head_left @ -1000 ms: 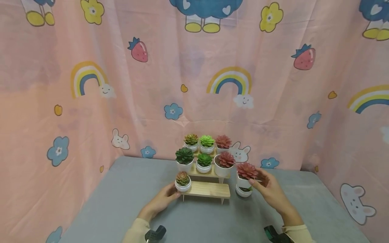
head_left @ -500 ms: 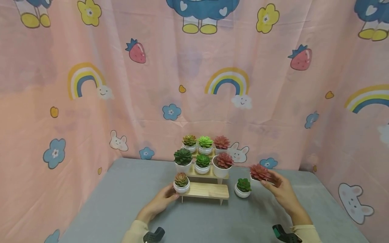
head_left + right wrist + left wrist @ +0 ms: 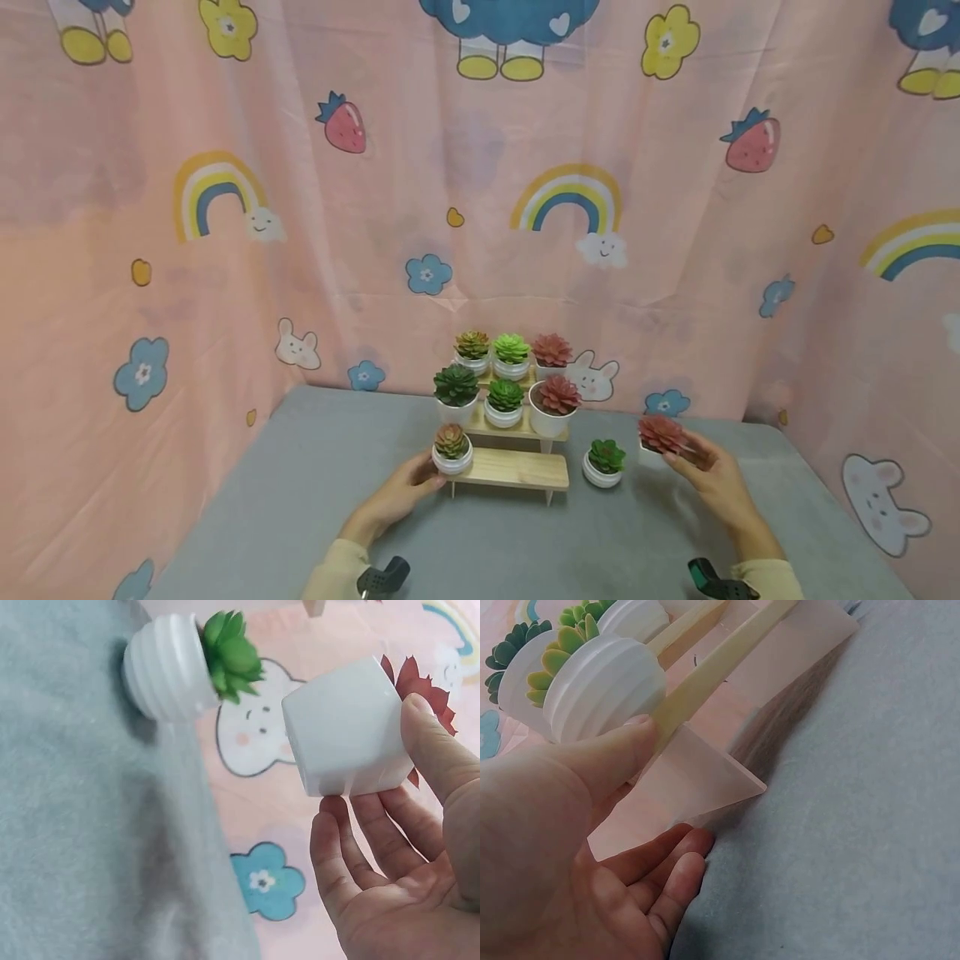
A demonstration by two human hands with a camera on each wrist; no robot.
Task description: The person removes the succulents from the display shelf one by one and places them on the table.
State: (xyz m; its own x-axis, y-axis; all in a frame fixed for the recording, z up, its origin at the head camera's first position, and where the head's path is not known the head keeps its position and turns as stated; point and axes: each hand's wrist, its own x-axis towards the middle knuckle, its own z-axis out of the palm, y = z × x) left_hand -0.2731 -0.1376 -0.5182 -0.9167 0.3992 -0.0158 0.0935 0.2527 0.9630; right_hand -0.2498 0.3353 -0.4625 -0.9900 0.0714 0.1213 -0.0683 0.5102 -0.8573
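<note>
My right hand (image 3: 708,475) grips a red succulent (image 3: 662,433) in a white square pot (image 3: 349,727), raised above the table at the right. In the right wrist view the thumb lies near the rim and the fingers support the opposite side. My left hand (image 3: 395,500) is at the left end of the wooden tiered stand's lowest shelf (image 3: 517,468). Its thumb (image 3: 630,742) presses where the shelf edge meets a ribbed white pot with a brownish-green succulent (image 3: 452,444); the index finger is mostly hidden, other fingers curl beside the stand's leg.
A green succulent in a ribbed white pot (image 3: 604,463) stands on the grey table (image 3: 300,467), right of the stand. Several potted succulents fill the upper tiers, including a dark green one (image 3: 456,387) and a red one (image 3: 557,400). A pink patterned curtain (image 3: 480,308) hangs behind.
My right hand has carried the red succulent to the right, away from the stand, uncovering the green succulent behind it. My left hand has stayed at the lowest shelf's left end.
</note>
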